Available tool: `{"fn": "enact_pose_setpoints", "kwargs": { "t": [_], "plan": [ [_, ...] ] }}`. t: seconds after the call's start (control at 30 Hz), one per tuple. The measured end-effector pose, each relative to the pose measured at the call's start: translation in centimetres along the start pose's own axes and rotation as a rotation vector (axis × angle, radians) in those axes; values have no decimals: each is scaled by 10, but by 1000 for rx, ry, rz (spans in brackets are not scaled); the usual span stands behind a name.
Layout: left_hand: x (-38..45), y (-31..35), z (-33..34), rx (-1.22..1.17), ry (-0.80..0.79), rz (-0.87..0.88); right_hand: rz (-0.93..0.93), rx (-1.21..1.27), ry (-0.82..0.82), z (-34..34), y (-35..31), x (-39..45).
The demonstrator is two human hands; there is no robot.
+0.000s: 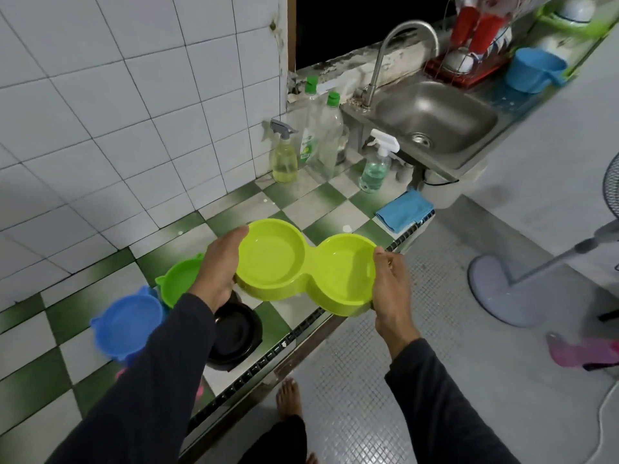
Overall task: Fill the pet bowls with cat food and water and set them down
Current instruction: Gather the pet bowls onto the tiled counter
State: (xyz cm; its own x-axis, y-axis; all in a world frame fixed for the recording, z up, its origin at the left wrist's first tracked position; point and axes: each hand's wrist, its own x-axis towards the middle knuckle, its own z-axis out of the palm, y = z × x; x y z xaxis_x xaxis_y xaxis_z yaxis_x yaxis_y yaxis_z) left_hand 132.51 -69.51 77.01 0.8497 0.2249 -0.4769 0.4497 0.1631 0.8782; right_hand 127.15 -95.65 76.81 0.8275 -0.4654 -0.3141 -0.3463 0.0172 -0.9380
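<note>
Lime double bowl [306, 267] was held level above the checkered surface [40, 373] edge, both wells empty. Left hand [219, 266] and right hand [392, 286] each had a grip clamped on an end, likely for carrying to the sink [435, 118], well apart

The left hand [219, 271] and right hand [392, 289] are held forward, fingers curled in grips, dark sleeves covering both forearms.
</note>
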Motion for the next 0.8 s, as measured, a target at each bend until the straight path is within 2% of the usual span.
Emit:
{"fn": "enact_pose_setpoints", "kwargs": {
  "t": [0.33,0.47,0.8],
  "plan": [
    [81,0,18,85,-99,-40,-6,-39,18,34,17,58],
    [104,-6,20,121,-50,-43,4,-32,44,50,28,71],
    [145,-37,15,175,-48,-95,59,-29,29,69,51,101]
  ]
}}
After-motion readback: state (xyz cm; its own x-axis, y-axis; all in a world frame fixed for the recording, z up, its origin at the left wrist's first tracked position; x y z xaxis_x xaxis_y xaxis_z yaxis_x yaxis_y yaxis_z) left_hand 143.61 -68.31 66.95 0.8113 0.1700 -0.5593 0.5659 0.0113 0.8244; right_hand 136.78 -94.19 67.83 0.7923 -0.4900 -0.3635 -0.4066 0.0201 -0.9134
